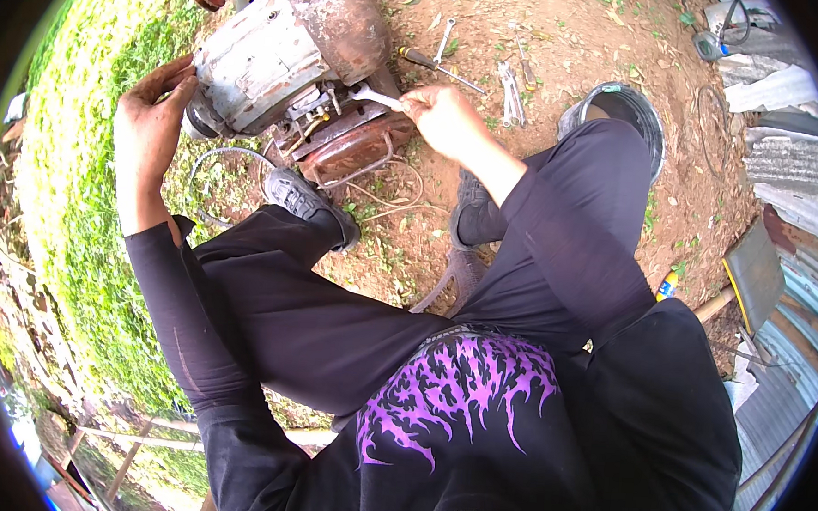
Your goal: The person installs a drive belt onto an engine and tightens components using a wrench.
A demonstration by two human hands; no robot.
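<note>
An old small engine (276,50) with chipped pale paint and rust lies on the ground in front of me. My left hand (156,108) is at its left end, fingers and thumb bent against the housing edge; the fingertips are partly hidden. In my right hand (448,119) is a silver wrench (377,97), pinched near its end. The wrench's far end reaches the engine's right side, beside small metal parts and linkage (310,112). Below these sits a rusty brown metal box-shaped part (354,149) with a bent wire frame.
On the dirt to the right lie a screwdriver (417,58), a loose wrench (445,40) and several more wrenches (510,94). A bucket (658,130) stands beyond my right knee. Corrugated metal sheets (792,174) and a shovel-like blade (755,274) line the right. Grass (71,173) spreads at left.
</note>
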